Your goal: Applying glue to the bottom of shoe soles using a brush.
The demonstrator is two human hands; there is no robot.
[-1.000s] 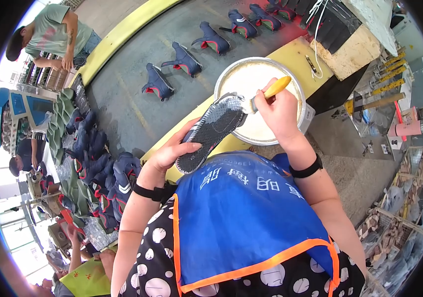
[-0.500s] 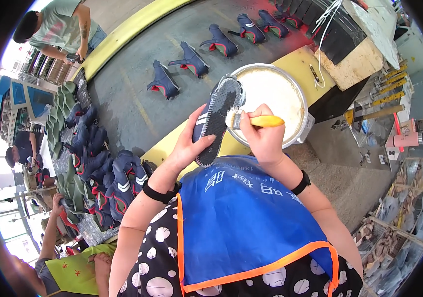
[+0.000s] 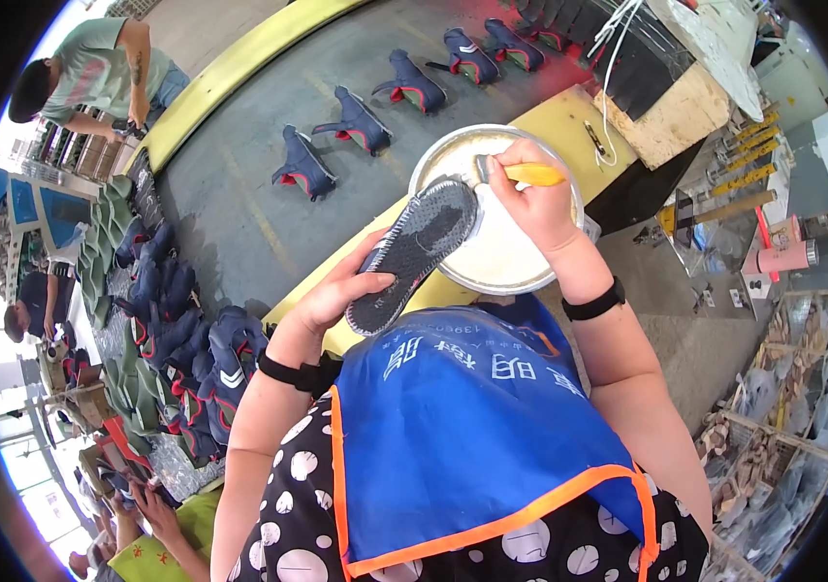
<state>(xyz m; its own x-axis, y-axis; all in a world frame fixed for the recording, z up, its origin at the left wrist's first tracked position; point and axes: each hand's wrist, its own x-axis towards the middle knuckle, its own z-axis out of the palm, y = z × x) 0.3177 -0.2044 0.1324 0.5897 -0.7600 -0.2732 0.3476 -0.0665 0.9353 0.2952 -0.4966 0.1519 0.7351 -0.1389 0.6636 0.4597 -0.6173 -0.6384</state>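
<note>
My left hand (image 3: 341, 291) is closed around a dark shoe upper (image 3: 414, 252), its stitched black underside turned up toward me. A wet dark patch shows near its toe end. In my right hand (image 3: 535, 204) is a brush (image 3: 536, 174) with a yellow handle. The bristles are at the upper end of the shoe's underside, over the rim side of a round metal pot (image 3: 577, 179). Creamy white paste (image 3: 511, 247) fills the pot. Whether the bristles touch the shoe is hard to tell.
Beyond the yellow ledge (image 3: 322, 301), a grey conveyor belt (image 3: 239, 209) carries several navy shoe uppers (image 3: 304, 163). Piled navy uppers and green soles (image 3: 113, 242) lie at left. Other people work at left. A white cable (image 3: 606, 116) hangs near the pot; racks (image 3: 782, 427) stand at right.
My right hand has moved the brush up and off the middle of the underside to the shoe's upper end. My left hand has lowered and tilted the shoe rightward. Belt uppers have shifted left.
</note>
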